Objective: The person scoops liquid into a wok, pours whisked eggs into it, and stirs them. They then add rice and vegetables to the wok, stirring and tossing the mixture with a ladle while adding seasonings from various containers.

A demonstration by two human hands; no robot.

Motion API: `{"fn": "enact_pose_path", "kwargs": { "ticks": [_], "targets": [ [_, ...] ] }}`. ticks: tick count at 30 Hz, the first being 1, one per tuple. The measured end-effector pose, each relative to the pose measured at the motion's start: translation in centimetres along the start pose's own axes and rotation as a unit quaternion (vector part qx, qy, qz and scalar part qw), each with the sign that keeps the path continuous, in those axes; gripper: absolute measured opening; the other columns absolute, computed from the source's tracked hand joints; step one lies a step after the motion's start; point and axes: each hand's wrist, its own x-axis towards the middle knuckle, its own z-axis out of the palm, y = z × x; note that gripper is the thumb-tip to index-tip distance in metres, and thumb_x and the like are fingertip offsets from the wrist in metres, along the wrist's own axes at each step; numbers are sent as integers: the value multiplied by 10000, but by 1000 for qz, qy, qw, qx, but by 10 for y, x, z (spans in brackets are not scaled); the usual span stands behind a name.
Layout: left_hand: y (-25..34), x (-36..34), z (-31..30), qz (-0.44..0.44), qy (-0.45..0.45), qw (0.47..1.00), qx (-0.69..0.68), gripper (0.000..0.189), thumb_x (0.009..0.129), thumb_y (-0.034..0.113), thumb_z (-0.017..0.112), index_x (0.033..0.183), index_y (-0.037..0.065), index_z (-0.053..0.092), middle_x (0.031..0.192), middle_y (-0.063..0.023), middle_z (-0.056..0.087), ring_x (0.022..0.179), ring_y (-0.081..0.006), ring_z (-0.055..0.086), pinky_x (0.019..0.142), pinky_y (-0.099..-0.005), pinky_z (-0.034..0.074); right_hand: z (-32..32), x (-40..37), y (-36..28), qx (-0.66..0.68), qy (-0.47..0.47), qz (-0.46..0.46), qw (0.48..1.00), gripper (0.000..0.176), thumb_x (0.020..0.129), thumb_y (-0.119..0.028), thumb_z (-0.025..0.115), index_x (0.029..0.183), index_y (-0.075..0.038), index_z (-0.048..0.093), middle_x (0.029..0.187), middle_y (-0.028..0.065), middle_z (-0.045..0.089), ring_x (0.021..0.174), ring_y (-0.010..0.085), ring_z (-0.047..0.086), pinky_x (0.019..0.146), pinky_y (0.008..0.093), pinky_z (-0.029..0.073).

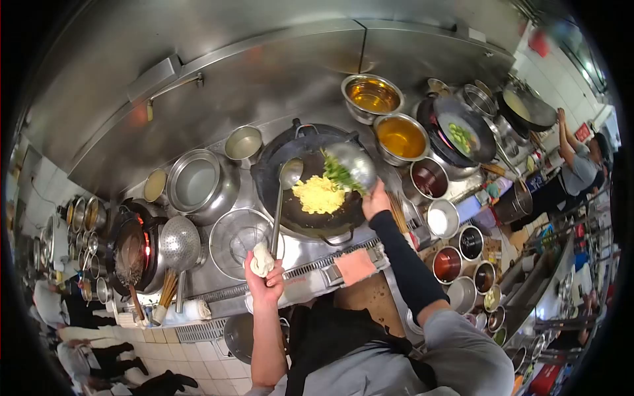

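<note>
Fingers [276, 272] of the left hand [265, 282] curl around a white cloth, while the right hand [376, 200] grips a tipped metal bowl over a wok.

The white cloth [262, 259] is bunched at the handle end of a ladle [291, 172], whose cup rests in the left part of the black wok [312, 144]; its shaft crosses the right side of a wire strainer [231, 243]. Right fingers pinch the near edge of the metal bowl [358, 165], though their tips are hidden. Chopped leafy greens [338, 173] are at the bowl's mouth, partly over yellow scrambled egg [316, 197] heaped mid-wok. Behind and to the right stand two steel bowls [360, 115] of amber liquid; a pinkish cloth [354, 265] lies on the counter's front edge.
</note>
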Motion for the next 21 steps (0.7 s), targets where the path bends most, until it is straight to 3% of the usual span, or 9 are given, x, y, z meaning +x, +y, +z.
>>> {"fn": "enact_pose_path", "kwargs": {
  "ticks": [2,3,8,11,13,15,16,18,21],
  "targets": [
    [4,1,2,4,-6,1000,-18,497,985,538,647,1091,54,690,787,-47,428,546,-96,408,379,-178,325,6,15,-63,-165,-108,59,979,973,926,-150,640,1640,46,10,1406,320,508,1102,452,681,891,503,576],
    [5,2,2,2,-7,1000,-16,498,985,537,647,1092,52,690,789,-47,430,548,-97,409,379,-179,325,29,24,-66,-198,-138,100,965,898,935,-102,598,1642,56,67,1436,331,479,1137,470,664,912,530,571],
    [-4,6,29,8,31,998,47,438,1000,542,636,1033,106,647,776,-61,474,532,-86,415,371,-166,304,26,50,-87,-129,-75,178,973,877,966,-111,600,1637,65,63,1399,338,523,1119,486,666,914,502,581],
    [-36,21,49,28,50,981,183,351,1015,509,637,1032,160,596,756,-33,536,515,-66,422,380,-177,271,3,29,-22,-63,98,109,987,798,968,-97,569,1632,-1,137,994,301,687,856,425,737,761,491,612],
    [-77,36,62,63,56,954,287,326,1018,492,643,1060,174,587,780,-6,574,516,-64,438,402,-200,283,-71,-26,-29,342,68,221,911,595,945,-43,483,1510,29,310,688,140,624,429,239,610,363,389,469],
    [-128,45,86,41,52,939,337,300,1028,472,638,1102,184,594,799,12,601,578,-97,518,473,-249,378,-101,-95,41,491,8,258,832,236,939,-43,556,1153,51,594,676,129,624,510,253,651,394,368,476],
    [-155,55,84,15,49,940,337,308,1029,474,636,1120,182,598,822,6,616,626,-120,550,525,-275,420,-140,-135,13,591,79,353,721,117,930,-76,603,969,31,628,710,132,641,579,244,653,455,356,480],
    [-195,77,69,-84,2,942,324,339,1028,485,634,1166,177,608,901,-12,651,758,-167,615,677,-343,510,-177,-238,82,725,18,319,610,135,902,-138,664,979,-32,631,860,114,675,709,270,660,594,371,526],
    [-238,78,53,-205,-18,915,346,390,1031,467,626,1258,149,643,1154,-76,717,1116,-231,673,992,-571,564,-248,-390,96,704,223,437,513,112,902,-191,655,935,-103,594,811,65,611,679,243,585,590,355,461]
  ]
}}
